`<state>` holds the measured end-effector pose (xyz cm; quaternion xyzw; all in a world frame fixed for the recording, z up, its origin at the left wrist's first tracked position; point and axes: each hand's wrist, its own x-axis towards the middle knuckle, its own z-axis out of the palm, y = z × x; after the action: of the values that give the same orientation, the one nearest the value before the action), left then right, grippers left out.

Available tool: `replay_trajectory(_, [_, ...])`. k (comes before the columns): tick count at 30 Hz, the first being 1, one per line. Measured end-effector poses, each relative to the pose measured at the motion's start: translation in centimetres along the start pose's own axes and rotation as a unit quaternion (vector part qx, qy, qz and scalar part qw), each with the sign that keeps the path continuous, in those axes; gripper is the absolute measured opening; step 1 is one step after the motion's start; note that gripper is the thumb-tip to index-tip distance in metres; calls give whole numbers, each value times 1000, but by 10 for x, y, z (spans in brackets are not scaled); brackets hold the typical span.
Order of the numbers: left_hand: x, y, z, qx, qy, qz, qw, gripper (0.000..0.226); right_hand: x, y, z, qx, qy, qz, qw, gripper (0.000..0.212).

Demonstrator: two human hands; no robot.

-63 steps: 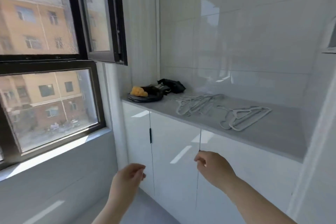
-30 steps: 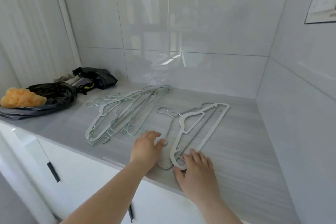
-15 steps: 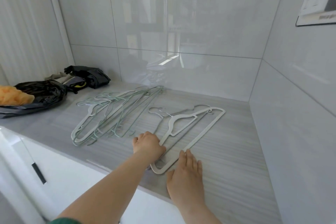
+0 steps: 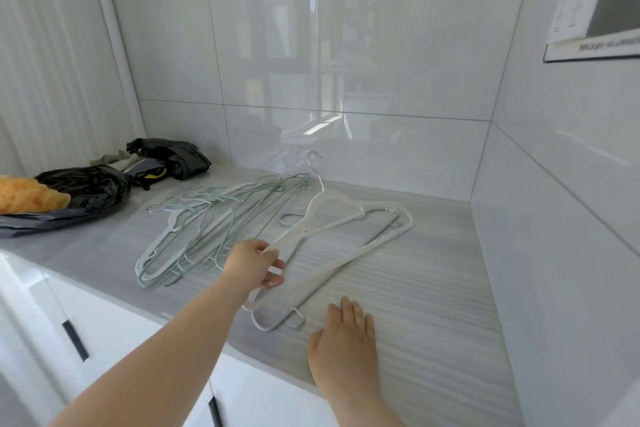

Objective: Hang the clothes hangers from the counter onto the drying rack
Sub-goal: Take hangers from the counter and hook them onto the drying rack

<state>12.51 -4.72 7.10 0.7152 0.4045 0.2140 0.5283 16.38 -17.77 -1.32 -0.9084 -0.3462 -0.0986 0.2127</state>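
white hanger (image 4: 329, 210) lifted at one end by left hand (image 4: 251, 265)

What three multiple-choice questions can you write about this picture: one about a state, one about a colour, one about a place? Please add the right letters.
1. The right hand is: A. flat on the counter B. pinching something C. curled into a fist
2. The hanger pinched by the left hand is: A. black B. white C. red
3. The orange bundle lies: A. at the counter's right end B. under the right hand C. on the black bag
Answers: A, its fingers lie straight on the surface; B, its frame is pale; C, it rests on that bag.
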Motion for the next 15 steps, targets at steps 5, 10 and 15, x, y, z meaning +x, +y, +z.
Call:
replay_trajectory(5, [-25,6,-23,54,71,111,990,21,0,4,1,-7,-22,-16,1000,48])
replay_trajectory(10, [-54,-4,-67,52,101,131,985,22,0,11,0,-5,-36,-62,997,38])
replay_trajectory(15, [-98,-13,-115,109,92,135,981,29,0,1,-31,149,83,-163,972,42])
